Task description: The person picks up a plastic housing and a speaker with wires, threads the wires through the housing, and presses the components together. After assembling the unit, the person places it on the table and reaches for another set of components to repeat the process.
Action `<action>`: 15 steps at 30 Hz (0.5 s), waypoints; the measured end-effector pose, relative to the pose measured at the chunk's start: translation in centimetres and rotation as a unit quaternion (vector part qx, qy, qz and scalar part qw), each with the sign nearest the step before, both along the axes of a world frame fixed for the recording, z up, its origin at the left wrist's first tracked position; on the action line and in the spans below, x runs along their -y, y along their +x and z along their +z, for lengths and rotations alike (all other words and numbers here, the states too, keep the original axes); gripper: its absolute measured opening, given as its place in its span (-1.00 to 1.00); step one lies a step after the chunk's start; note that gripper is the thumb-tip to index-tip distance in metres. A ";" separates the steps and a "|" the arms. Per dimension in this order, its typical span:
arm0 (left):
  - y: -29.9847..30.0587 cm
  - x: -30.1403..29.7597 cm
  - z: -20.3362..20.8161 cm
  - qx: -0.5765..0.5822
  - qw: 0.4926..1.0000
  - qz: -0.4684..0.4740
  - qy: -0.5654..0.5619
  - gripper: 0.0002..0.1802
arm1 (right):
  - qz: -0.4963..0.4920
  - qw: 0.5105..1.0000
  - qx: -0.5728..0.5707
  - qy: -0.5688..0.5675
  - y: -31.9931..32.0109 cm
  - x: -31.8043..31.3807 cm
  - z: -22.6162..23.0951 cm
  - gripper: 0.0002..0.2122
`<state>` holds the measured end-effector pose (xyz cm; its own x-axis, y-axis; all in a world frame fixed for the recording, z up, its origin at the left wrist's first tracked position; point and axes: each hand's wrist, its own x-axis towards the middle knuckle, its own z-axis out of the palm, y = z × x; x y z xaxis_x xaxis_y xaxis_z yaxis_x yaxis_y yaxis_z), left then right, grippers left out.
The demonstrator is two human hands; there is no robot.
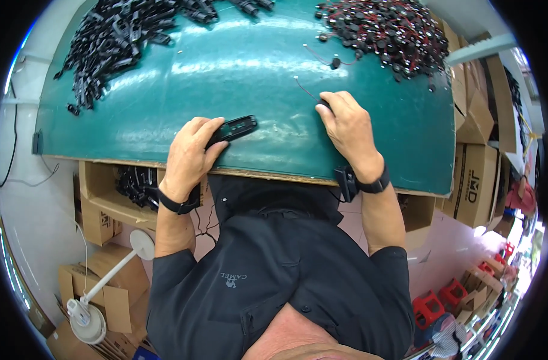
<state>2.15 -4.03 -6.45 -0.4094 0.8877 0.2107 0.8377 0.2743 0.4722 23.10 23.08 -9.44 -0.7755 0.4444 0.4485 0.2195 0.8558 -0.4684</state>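
My left hand grips a long black plastic housing between thumb and fingers, just above the near part of the green table. Its hollow inner side faces up, and its far end points right. To the right, my right hand pinches a small dark round part by the fingertips. A thin wire trails from it up and left to a small pale connector. The fingers cover most of the round part. The two hands are well apart.
Black plastic housings are heaped at the far left of the green table. A pile of round parts with red wires lies at the far right, with one wired part apart from it. Cardboard boxes stand beside the table.
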 end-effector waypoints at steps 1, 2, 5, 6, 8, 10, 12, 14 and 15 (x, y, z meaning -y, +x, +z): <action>0.2 -0.1 0.2 0.020 1.000 0.001 0.002 -0.49 | 0.012 1.000 -0.005 -0.018 0.0 0.6 0.5 -0.78; 0.5 -0.2 0.2 0.042 0.999 -0.002 0.006 -0.50 | 0.020 0.999 -0.008 -0.034 0.3 1.0 1.1 -0.78; 1.1 0.1 0.3 0.053 0.998 0.011 0.019 -0.49 | 0.041 0.998 -0.016 -0.054 0.1 2.5 1.2 -0.77; 1.2 0.3 0.3 0.059 0.998 0.015 0.028 -0.48 | 0.049 0.997 -0.022 -0.055 -0.2 3.0 1.1 -0.77; 1.4 0.5 0.3 0.062 0.997 0.017 0.030 -0.47 | 0.057 0.996 -0.028 -0.056 -0.3 3.3 0.9 -0.76; 1.5 0.6 0.2 0.069 0.997 0.021 0.037 -0.47 | 0.064 0.996 -0.032 -0.048 -0.4 3.4 0.8 -0.75; 1.6 0.6 0.2 0.071 0.997 0.021 0.037 -0.46 | 0.068 0.996 -0.034 -0.044 -0.4 3.5 0.7 -0.74; 1.7 0.7 0.1 0.075 0.996 0.021 0.041 -0.45 | 0.077 0.996 -0.027 -0.042 -0.4 3.6 0.7 -0.75; 1.8 0.6 0.1 0.075 0.996 0.022 0.041 -0.45 | 0.081 0.996 -0.024 -0.041 -0.4 3.6 0.7 -0.75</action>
